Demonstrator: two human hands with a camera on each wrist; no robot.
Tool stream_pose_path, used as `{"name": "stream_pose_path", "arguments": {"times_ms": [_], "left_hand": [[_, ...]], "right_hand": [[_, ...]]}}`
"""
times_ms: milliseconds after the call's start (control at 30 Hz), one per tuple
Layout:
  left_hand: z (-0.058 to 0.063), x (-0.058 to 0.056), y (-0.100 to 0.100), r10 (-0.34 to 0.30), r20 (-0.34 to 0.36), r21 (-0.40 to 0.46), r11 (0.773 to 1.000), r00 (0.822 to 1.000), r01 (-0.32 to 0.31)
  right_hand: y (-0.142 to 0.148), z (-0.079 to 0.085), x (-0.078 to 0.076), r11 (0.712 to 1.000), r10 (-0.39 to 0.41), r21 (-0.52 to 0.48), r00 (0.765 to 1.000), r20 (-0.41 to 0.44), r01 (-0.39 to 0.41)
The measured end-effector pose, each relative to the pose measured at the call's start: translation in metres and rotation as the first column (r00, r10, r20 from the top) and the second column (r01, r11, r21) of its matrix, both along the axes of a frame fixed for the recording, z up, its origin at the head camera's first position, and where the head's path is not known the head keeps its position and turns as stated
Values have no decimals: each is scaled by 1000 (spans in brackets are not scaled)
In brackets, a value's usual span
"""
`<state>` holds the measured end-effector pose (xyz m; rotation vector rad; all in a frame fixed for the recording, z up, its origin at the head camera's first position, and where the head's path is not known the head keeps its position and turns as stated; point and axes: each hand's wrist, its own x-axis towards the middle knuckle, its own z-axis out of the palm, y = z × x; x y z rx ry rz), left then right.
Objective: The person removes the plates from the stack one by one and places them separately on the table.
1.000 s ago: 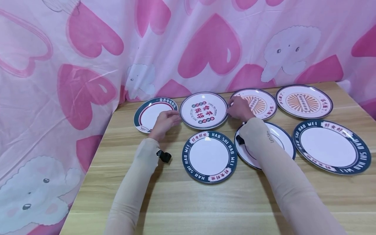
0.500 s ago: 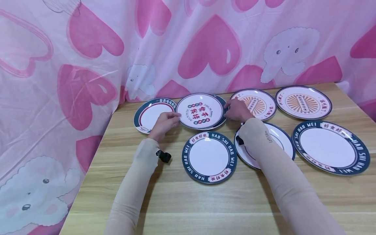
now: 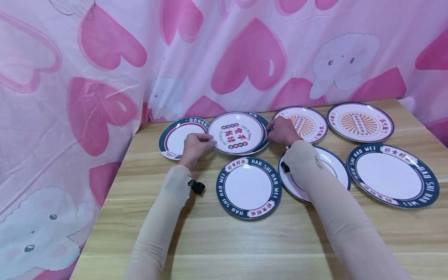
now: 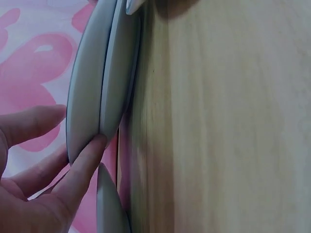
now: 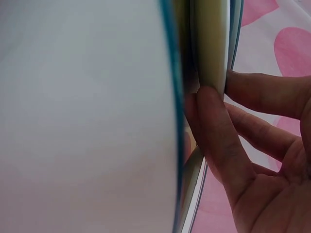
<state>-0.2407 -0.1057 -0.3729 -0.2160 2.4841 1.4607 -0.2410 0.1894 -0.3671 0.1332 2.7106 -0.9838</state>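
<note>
A white plate with red characters (image 3: 238, 134) lies over another plate with a dark green rim (image 3: 261, 119), shifted left so the lower one shows as a crescent on the right. My left hand (image 3: 196, 148) pinches the upper plate's left edge; in the left wrist view its thumb is on top of this plate (image 4: 87, 82) and a fingertip sits at the seam above the lower plate (image 4: 118, 80). On the other side my right hand (image 3: 282, 131) pinches the lower plate's rim (image 5: 211, 43), thumb above and fingers beneath. A red-ringed plate (image 3: 180, 136) lies left, partly behind my left hand.
Two sunburst plates, one behind my right hand (image 3: 315, 126) and another (image 3: 360, 121) farther right, stand along the back. Nearer are a green-rimmed plate (image 3: 248, 188), a plate under my right sleeve (image 3: 336, 165) and an oval-looking green-rimmed plate (image 3: 393, 175). A pink curtain (image 3: 245, 58) hangs behind the table (image 3: 245, 249).
The plate with red characters has slid left across the plate below it, baring that plate's dark green rim on the right. Both hands keep nearly the same places.
</note>
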Motion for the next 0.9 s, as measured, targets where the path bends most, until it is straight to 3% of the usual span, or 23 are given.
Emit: {"name": "stream_pose_path", "arguments": {"times_ms": [267,633,900], "left_hand": [[-1,1,-4,43,-39,-23,999,998,-44],[-2,3,-10,70,-8,121,990,997,-69],[-4,3,-8,83,-25,118,990,996,-80]], "right_hand": [[-1,2,1,1000,-18,-26,1000,16,18],[-3,3,2,1000,-18,-24,1000,14,18],[-2,2,2,1000,-8,-28,1000,8,8]]}}
